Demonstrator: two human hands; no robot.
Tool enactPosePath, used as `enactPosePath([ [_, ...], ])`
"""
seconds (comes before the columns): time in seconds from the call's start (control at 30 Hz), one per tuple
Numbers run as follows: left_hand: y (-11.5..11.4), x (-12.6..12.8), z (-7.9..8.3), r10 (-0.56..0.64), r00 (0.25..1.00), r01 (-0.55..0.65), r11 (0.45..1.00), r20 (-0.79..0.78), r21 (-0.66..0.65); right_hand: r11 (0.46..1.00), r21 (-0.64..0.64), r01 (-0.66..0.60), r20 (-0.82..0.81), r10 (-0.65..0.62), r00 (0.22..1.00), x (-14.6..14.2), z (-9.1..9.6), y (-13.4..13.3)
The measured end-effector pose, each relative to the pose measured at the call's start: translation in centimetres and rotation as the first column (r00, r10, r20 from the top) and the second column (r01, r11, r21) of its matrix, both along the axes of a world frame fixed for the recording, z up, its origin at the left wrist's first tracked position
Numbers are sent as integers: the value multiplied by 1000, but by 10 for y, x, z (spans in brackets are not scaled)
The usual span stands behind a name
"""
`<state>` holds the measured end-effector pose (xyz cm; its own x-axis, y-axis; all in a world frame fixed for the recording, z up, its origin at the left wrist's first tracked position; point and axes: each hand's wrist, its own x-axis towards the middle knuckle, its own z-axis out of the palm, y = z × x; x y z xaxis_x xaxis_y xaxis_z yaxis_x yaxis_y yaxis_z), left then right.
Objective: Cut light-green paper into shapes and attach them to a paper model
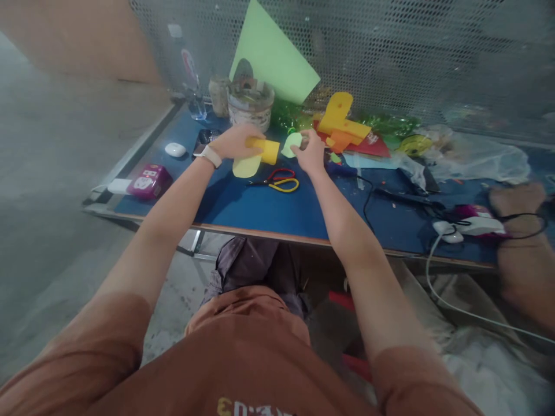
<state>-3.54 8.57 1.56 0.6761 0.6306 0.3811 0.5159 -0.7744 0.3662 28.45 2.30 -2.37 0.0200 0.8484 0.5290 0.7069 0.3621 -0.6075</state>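
The left hand (pixel 236 144), a white watch (pixel 211 156) on its wrist, is closed round one end of a yellow rolled foam tube (pixel 265 151), fingers wrapped over the top; a pale yellow oval foam flap (pixel 246 167) hangs from the tube's near side, just above the table. The right hand (pixel 310 153) is just right of the tube, its fingertips pinched on a pale green cut-out foam piece (pixel 291 144) held close to the tube's open end; whether the two touch is unclear. Both hands are over the far middle of the blue table top (pixel 260 208). Near the hands lie red-and-yellow-handled scissors (pixel 280 180), flat on the table. Left of them sit a white oval case (pixel 175 149) and a pink box (pixel 150 180). Beyond the hands stands a round labelled tub (pixel 250 107), with a large light green sheet (pixel 273 55) leaning on the mesh wall behind it. To the far right lie yellow and orange foam shapes (pixel 342 124) on red paper (pixel 375 145), then a clear plastic bag (pixel 472 153). At the right edge another person's hand (pixel 515 199), blurred, is beside a pink and white tool (pixel 477 222) with black cable.
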Motion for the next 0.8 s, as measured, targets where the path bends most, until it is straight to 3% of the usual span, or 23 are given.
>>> enactPosePath([
  [0.13,-11,5,0,2,998,1,998,-61,60,984,-150,99,196,-69,978,9,28,-15],
  [0.27,-24,5,0,18,999,-15,998,-49,58,954,-252,161,254,-95,962,62,54,-41],
  [0.43,-35,7,-3,48,997,-50,998,55,32,816,-509,272,389,-64,919,122,56,-50],
  [0.53,-37,10,-6,63,994,-66,997,90,29,778,-525,344,452,-87,888,129,52,-47],
  [0.8,-39,20,-15,123,982,-126,992,145,9,760,-509,405,516,-107,850,111,58,-55],
])
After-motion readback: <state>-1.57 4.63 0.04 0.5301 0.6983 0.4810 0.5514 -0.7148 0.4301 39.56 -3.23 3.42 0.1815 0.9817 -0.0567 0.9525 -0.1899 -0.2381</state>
